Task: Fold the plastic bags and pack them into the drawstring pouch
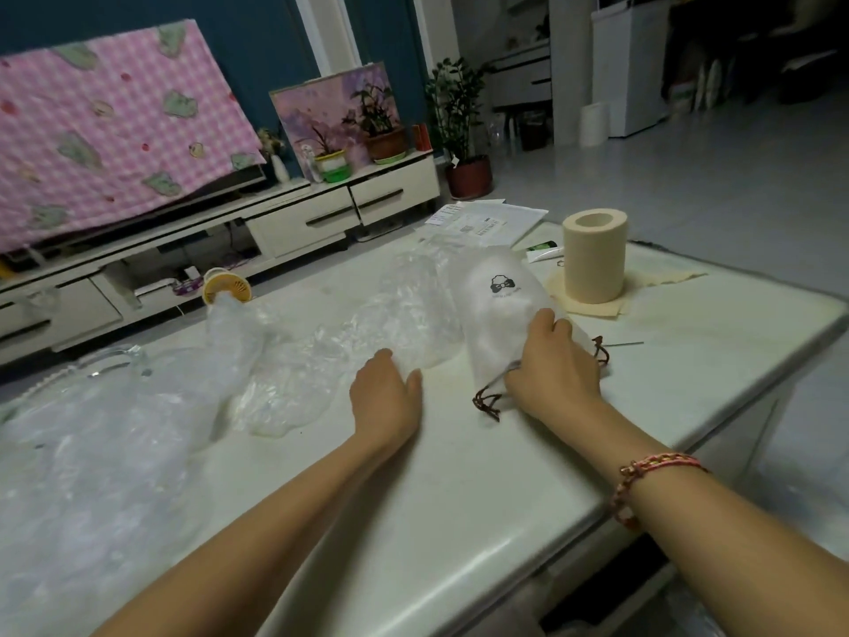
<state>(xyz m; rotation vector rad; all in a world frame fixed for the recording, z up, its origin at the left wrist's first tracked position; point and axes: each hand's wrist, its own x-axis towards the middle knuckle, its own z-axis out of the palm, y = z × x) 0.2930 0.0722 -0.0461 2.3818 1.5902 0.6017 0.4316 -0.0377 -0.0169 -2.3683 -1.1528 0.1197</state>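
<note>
A white drawstring pouch [498, 296] with a small black bow logo lies on the white table [413, 498], its brown cord [488, 401] trailing at the near end. My right hand [553, 365] rests on the pouch's near end with fingers curled over its mouth. My left hand [386, 393] lies flat on the table at the edge of a clear crumpled plastic bag [390, 319]. More clear plastic bags [92, 452] are spread over the left of the table.
A beige paper roll [595, 257] stands on beige sheets at the far right. Papers [487, 218] and a small tube [544, 251] lie at the far edge. A glass dish [115, 360] sits at the left. A small yellow fan [227, 285] is beyond the table.
</note>
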